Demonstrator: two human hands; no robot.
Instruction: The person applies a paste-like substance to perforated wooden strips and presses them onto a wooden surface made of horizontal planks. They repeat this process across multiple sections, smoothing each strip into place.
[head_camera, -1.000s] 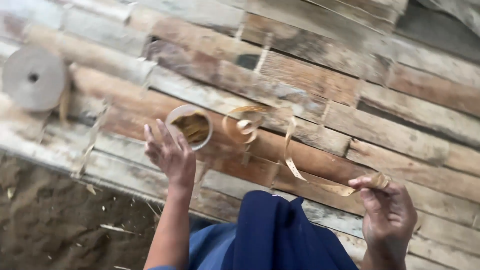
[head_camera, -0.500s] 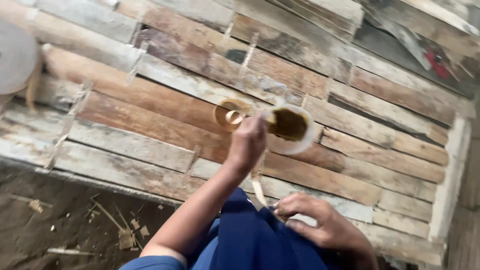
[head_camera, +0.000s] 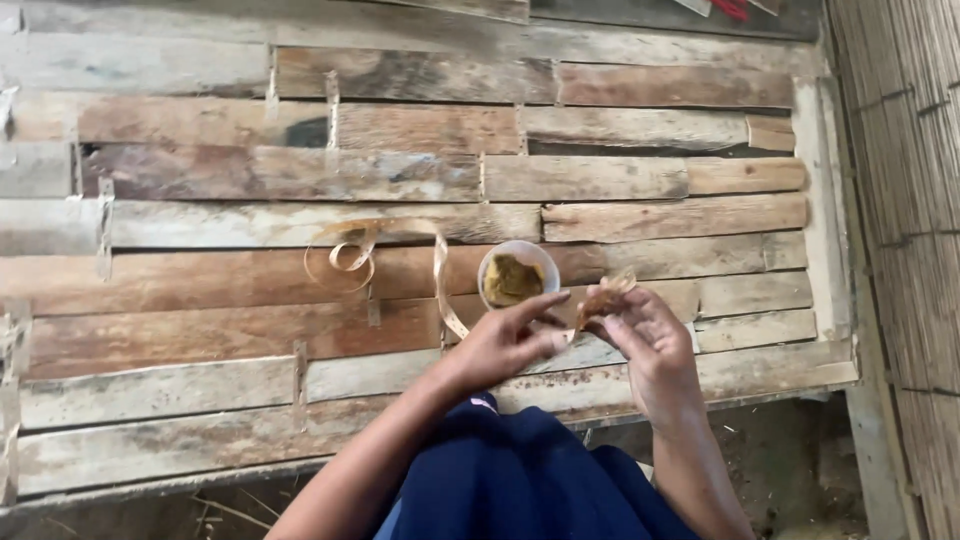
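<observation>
Pinched between thumb and fingers, your right hand (head_camera: 650, 335) has a close grip on a small brownish wad (head_camera: 606, 295), which sticks up just past the fingertips; what the wad is made of is hard to tell. Your left hand (head_camera: 505, 345) reaches in from the lower left with the forearm slanting up across your blue-clad knee (head_camera: 520, 480), index finger stretched toward the right hand, the other fingers curled. Its grip looks nearly closed on the end of a pale thin strip (head_camera: 440, 285), though the contact point is partly hidden. That strip runs up and left from your hand and ends in loose curls (head_camera: 345, 258) lying on the plank floor (head_camera: 250, 340). A small round bowl (head_camera: 517, 275) of yellow-brown paste sits on the planks just above both hands, close to your left fingertips.
</observation>
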